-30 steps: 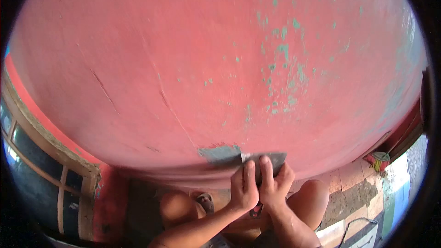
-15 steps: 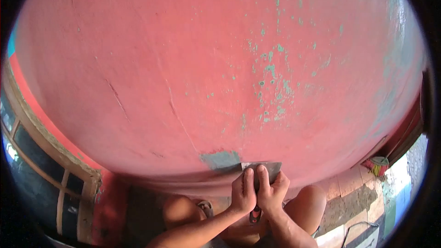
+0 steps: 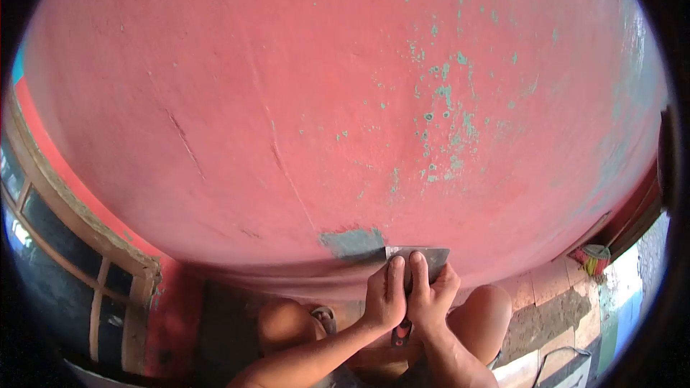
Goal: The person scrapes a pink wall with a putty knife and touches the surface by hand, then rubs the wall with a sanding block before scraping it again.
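A wide metal scraper [image 3: 437, 257] has its blade edge against the low part of a red painted wall [image 3: 215, 100]. My left hand [image 3: 387, 293] is closed on the scraper from the left, its thumb pointing up along the blade. From the right, my right hand [image 3: 433, 298] grips it too, with its thumb on the blade. The dark and red handle shows below the hands. Just left of the blade is a bare grey patch [image 3: 353, 243] with ragged paint along its top edge.
Greenish chips and cracks mark the wall above. A wooden window frame [image 3: 100, 287] stands at left. My bent knees flank my arms. At right lie a broom head [image 3: 595, 259] and floor tiles [image 3: 550, 284] with a grey-brown smear.
The view has shifted slightly, so the wall marks sit further right and a little higher. Hands and scraper appear shifted alike, the blade still beside the grey patch with the same grip.
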Available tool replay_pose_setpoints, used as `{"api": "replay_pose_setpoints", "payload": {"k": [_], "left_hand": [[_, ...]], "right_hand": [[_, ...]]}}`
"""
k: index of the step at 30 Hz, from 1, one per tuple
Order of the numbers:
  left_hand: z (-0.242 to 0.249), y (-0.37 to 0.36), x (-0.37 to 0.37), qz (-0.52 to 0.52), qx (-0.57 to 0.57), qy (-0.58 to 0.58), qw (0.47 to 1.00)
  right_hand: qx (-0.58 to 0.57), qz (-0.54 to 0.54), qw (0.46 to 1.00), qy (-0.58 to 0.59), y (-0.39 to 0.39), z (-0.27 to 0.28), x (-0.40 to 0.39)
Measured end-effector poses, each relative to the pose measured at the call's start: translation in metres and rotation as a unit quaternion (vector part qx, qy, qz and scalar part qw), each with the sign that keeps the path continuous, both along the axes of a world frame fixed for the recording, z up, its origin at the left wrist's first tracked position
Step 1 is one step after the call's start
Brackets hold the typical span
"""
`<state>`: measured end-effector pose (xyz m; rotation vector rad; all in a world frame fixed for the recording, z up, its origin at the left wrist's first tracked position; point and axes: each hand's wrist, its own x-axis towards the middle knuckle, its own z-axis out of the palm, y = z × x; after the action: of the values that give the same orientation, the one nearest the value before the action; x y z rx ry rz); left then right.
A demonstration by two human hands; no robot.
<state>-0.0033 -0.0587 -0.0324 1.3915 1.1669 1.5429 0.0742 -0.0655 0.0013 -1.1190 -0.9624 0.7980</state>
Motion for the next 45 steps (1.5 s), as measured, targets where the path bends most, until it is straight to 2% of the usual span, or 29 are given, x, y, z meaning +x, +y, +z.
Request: {"api": "replay_pose_setpoints", "payload": {"k": [2,4,5,7,9,11,12,15,19,21,22,23,25,26,27,29,30,32,33,34,36,37,40,41,42,44,45], "left_hand": [[0.007,-0.005,0.003,-0.001,-0.027,-0.044,0.999],[-0.006,-0.007,0.000,-0.015,-0.070,-0.044,0.996],[-0.008,-0.007,-0.001,-0.026,-0.080,-0.045,0.995],[0.000,-0.007,-0.004,-0.023,-0.036,0.002,0.999],[0.001,-0.001,-0.005,-0.012,-0.002,-0.002,1.000],[-0.001,-0.005,-0.006,-0.010,-0.032,0.022,0.999],[-0.007,-0.010,-0.008,-0.012,-0.044,0.028,0.999],[-0.001,-0.002,-0.006,-0.005,-0.013,0.039,0.999],[0.004,-0.009,-0.008,0.000,-0.041,0.047,0.998],[-0.003,-0.003,-0.006,0.003,-0.002,0.075,0.997],[-0.001,-0.003,-0.003,-0.015,-0.015,0.013,1.000],[0.001,-0.001,-0.004,-0.017,-0.011,0.008,1.000],[0.014,-0.001,-0.005,-0.021,-0.022,0.000,1.000],[0.018,0.003,-0.004,0.002,0.024,0.029,0.999],[0.010,0.001,-0.008,-0.012,-0.026,0.064,0.998],[-0.006,0.000,-0.004,-0.012,0.038,0.062,0.997],[0.000,0.002,-0.001,-0.006,0.047,0.044,0.998],[0.004,-0.001,0.004,0.004,0.049,0.009,0.999],[0.003,0.001,0.004,-0.002,0.030,0.017,0.999],[0.001,0.002,0.001,-0.007,0.001,0.023,1.000],[-0.009,-0.003,-0.005,-0.041,-0.056,0.006,0.998],[-0.007,-0.002,-0.004,-0.039,-0.036,0.003,0.999],[0.000,0.001,0.000,-0.011,0.049,0.009,0.999],[0.003,0.005,-0.001,-0.022,0.032,0.008,0.999],[0.007,0.003,-0.004,-0.035,0.005,0.008,0.999],[0.004,-0.005,-0.006,-0.061,-0.043,-0.001,0.997],[0.004,-0.003,-0.005,-0.052,-0.022,-0.002,0.998]], "right_hand": [[-0.012,0.007,1.000,-0.005,0.002,-0.003,0.000],[-0.050,0.022,0.997,-0.046,-0.004,0.002,0.008],[-0.048,0.010,0.998,-0.029,-0.008,-0.006,0.008],[-0.015,-0.011,1.000,0.012,-0.004,-0.019,-0.001],[0.015,0.000,1.000,-0.024,0.005,-0.007,-0.001],[-0.010,0.026,0.998,-0.059,0.003,0.005,0.006],[-0.024,0.027,0.999,-0.013,0.000,0.001,0.004],[0.008,-0.019,1.000,0.010,-0.002,-0.010,-0.005],[-0.016,0.017,1.000,-0.010,0.001,0.011,0.003],[0.015,-0.027,0.998,-0.053,0.002,-0.018,0.002],[0.029,-0.038,0.999,-0.027,0.001,-0.016,-0.002],[0.039,-0.046,0.998,0.000,0.001,-0.014,-0.007],[0.027,-0.015,0.999,-0.023,0.006,0.006,-0.001],[0.011,0.000,0.999,-0.033,0.004,0.009,0.002],[-0.010,-0.006,0.999,-0.045,-0.004,-0.002,0.002],[-0.007,-0.026,0.997,-0.075,-0.001,-0.018,0.006],[0.036,-0.046,0.998,-0.024,-0.001,-0.017,-0.002],[0.025,-0.029,0.999,0.003,0.001,-0.009,-0.001],[0.011,-0.022,1.000,0.017,-0.001,-0.007,0.001],[-0.018,-0.009,1.000,-0.021,-0.003,-0.005,0.006],[0.002,-0.031,0.999,-0.024,-0.007,-0.026,0.002],[0.030,-0.042,0.998,-0.025,0.000,-0.028,0.000],[0.014,-0.022,1.000,0.012,0.002,-0.016,-0.002],[0.009,-0.016,1.000,0.019,0.000,-0.010,0.000],[0.004,-0.010,1.000,-0.025,-0.003,0.000,0.005],[0.006,-0.030,1.000,-0.008,-0.010,-0.022,0.002],[0.026,-0.036,0.999,-0.002,-0.003,-0.023,0.000]]}}
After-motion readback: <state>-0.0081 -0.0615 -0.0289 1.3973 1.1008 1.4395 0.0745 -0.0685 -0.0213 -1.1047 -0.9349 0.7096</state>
